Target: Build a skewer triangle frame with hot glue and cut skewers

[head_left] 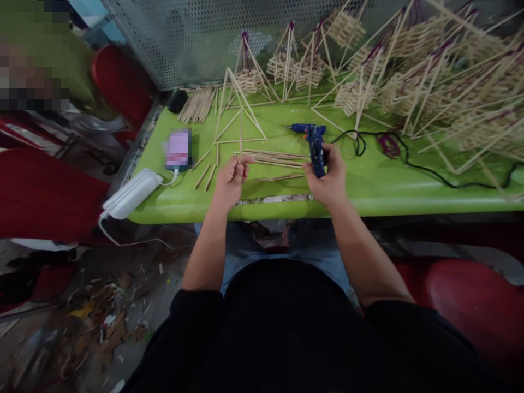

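Note:
My left hand point(232, 177) is closed, its fingertips pinching a thin wooden stick point(241, 134) that points away from me. Past it on the green table lies a triangular frame of sticks point(222, 103) with a crossbar; whether the held stick touches it, I cannot tell. My right hand point(331, 174) is wrapped around a dark blue glue gun point(316, 150), whose nozzle points left. Between my hands lies a bundle of long sticks point(274, 157), with a few more sticks point(282, 178) nearer to me. Several short sticks point(202, 176) lie left of my left hand.
Finished-looking stick frames with woven baskets point(409, 82) crowd the back and right. A black cord point(429, 173) runs across the right side. At left are a phone point(179, 147), a white cabled block point(133, 192) and a stick pile point(197, 105). Red chairs point(470, 295) flank the table.

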{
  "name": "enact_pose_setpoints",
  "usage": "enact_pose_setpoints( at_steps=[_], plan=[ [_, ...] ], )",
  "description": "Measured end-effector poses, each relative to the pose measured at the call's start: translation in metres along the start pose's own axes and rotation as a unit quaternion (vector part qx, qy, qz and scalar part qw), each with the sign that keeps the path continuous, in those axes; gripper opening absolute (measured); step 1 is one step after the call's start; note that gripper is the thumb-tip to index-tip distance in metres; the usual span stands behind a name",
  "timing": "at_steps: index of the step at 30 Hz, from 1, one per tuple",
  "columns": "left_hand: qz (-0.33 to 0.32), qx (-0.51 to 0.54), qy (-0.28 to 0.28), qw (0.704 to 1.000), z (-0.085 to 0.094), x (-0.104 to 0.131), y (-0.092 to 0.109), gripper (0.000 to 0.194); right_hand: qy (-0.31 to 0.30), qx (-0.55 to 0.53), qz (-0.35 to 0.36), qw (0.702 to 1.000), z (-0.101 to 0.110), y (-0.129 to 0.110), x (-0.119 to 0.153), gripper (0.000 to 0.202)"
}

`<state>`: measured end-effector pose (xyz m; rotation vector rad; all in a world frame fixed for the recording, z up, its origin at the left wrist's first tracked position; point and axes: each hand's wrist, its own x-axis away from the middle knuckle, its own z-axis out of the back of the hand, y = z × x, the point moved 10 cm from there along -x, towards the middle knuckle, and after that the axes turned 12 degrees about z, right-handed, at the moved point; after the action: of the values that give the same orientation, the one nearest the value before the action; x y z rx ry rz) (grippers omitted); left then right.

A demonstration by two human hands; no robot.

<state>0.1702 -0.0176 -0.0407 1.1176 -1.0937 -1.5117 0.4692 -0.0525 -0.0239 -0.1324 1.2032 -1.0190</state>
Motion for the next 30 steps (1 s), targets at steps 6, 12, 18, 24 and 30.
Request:
enact_pose_setpoints(
  at_steps=[6, 12, 18, 24, 30],
  plan=[
    [-0.009, 0.025, 0.004, 1.000, -0.001, 0.003, 0.005, 0.057, -0.077, 0.072, 0.065, 0.992, -0.008, -0.027, -0.010, 0.044],
    [-0.056, 0.001, 0.041, 0.998, 0.001, 0.011, 0.022, 0.056, -0.224, 0.170, 0.110, 0.953, -0.036, -0.050, -0.040, 0.060],
    [-0.108, -0.017, 0.067, 0.992, 0.000, 0.017, 0.051, 0.050, -0.315, 0.128, 0.164, 0.926, -0.065, -0.075, -0.084, 0.058],
    [-0.150, -0.151, 0.094, 0.973, -0.008, 0.020, 0.065, 0.051, -0.368, 0.120, 0.239, 0.891, -0.082, -0.088, -0.083, 0.065],
    [-0.180, -0.208, 0.069, 0.959, -0.018, 0.027, 0.071, 0.029, -0.374, 0.096, 0.228, 0.894, -0.078, -0.077, -0.069, 0.062]
  ],
)
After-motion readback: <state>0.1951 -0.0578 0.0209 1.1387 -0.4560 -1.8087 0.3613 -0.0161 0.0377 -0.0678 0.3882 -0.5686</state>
